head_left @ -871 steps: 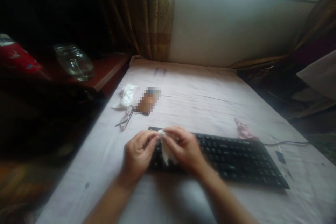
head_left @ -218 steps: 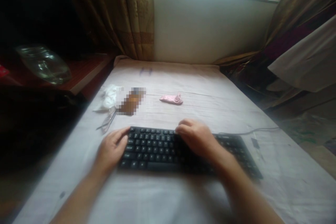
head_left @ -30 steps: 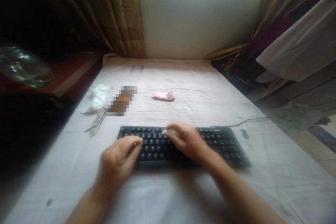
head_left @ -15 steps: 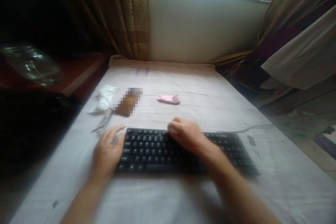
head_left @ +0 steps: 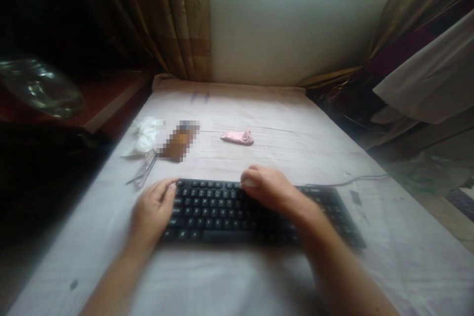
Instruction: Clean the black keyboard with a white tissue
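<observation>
Black keyboard has its left end in the left hand; the right hand curls over it, but I can't tell if it's holding something.

I see a table spread with a pale, faintly creased cloth, a purple mark on it near the far edge. A black keyboard lies crosswise on it, its cable trailing off to the right edge. Up by the left edge there's a crumpled white bundle, with eyeglasses and a blurred brownish object just beside it. A little pink cloth sits farther in, between the keyboard and the far edge
</observation>
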{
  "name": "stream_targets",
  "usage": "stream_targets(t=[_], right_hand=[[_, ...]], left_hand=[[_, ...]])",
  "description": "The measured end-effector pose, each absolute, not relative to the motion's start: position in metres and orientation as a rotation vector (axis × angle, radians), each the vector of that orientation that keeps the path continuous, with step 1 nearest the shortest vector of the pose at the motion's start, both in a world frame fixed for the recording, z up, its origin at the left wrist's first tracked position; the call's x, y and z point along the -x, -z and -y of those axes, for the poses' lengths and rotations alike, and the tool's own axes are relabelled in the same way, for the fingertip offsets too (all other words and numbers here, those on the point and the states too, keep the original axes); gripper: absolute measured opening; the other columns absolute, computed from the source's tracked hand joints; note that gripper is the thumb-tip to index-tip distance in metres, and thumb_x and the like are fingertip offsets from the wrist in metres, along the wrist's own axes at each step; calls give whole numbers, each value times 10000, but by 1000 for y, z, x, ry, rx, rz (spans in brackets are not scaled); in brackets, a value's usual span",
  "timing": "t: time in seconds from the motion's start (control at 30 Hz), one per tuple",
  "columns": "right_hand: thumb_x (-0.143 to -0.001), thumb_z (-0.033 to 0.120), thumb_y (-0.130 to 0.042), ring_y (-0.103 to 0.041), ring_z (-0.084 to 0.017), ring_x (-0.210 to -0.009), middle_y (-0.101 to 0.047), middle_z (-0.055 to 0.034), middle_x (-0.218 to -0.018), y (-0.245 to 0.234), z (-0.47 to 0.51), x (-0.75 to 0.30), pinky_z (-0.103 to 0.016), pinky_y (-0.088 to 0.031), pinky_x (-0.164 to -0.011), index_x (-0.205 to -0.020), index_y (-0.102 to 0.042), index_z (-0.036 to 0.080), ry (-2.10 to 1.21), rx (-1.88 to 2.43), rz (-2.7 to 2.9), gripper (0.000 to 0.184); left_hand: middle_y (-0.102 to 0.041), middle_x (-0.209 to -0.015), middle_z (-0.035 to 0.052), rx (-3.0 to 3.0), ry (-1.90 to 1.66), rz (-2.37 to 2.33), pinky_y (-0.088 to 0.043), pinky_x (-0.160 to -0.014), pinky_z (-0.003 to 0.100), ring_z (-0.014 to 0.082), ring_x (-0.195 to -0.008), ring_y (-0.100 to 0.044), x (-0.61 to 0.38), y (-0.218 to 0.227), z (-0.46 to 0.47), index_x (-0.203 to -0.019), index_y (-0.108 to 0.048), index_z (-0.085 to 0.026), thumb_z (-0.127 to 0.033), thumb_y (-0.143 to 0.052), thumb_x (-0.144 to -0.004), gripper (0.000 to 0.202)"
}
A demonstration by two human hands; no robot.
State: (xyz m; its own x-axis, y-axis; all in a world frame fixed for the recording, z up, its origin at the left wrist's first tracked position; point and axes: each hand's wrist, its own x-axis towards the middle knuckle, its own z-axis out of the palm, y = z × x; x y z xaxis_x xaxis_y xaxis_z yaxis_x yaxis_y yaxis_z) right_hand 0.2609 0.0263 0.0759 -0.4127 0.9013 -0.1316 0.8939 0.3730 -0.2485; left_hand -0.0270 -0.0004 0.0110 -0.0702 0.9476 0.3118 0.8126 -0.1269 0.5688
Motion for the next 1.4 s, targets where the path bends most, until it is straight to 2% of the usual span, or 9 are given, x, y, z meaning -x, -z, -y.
stream_targets(t=[0.3, 0.6, 0.9, 1.1, 1.4], right_hand=[[-899, 271, -535, -599, -158, -752, -686, -59, -954, -73, -25, -251, -248, -359, -637, -932, -721, 213, -387, 1697, 2559, 199], [-849, 224, -572, -609, -158, -765, -698, -45, -909, -84, -29, -278, -241, -394, -674, -894, -730, 213, -403, 1734, 2444, 164], [-819, 192, -592, -616, -167, -762, -710, -48, -917, -85, -28, -270, -239, -386, -655, -886, -740, 215, -530, 1764, 2560, 163], [-829, 207, -582, -620, -167, -783, -717, -48, -908, -93, -29, -284, -241, -403, -687, -890, -741, 209, -514, 1783, 2481, 170], [-798, 178, -555, -606, -156, -679, -719, -44, -790, -96, -30, -285, -239, -381, -598, -803, -750, 210, -627, 1873, 2550, 198]], left_hand=[[-751, -1016, 58, -1957, -975, -1939, -530, -876, 350, 234, -947, -689, 25, -11, 1, -990, -708, -211, -433, -426, -885, 374], [-754, -1023, 43, -1947, -1000, -1931, -528, -887, 339, 229, -952, -690, 25, -10, 1, -986, -709, -224, -436, -436, -877, 362], [-754, -1017, 38, -1953, -983, -1933, -538, -873, 337, 232, -953, -695, 26, -11, 1, -991, -706, -234, -427, -442, -876, 347], [-752, -1015, 42, -1949, -983, -1948, -540, -870, 338, 234, -947, -695, 25, -11, 0, -986, -708, -232, -436, -439, -881, 354], [-753, -1017, 37, -1932, -973, -1953, -535, -868, 334, 229, -951, -692, 26, -10, 0, -985, -709, -236, -451, -442, -866, 363]])
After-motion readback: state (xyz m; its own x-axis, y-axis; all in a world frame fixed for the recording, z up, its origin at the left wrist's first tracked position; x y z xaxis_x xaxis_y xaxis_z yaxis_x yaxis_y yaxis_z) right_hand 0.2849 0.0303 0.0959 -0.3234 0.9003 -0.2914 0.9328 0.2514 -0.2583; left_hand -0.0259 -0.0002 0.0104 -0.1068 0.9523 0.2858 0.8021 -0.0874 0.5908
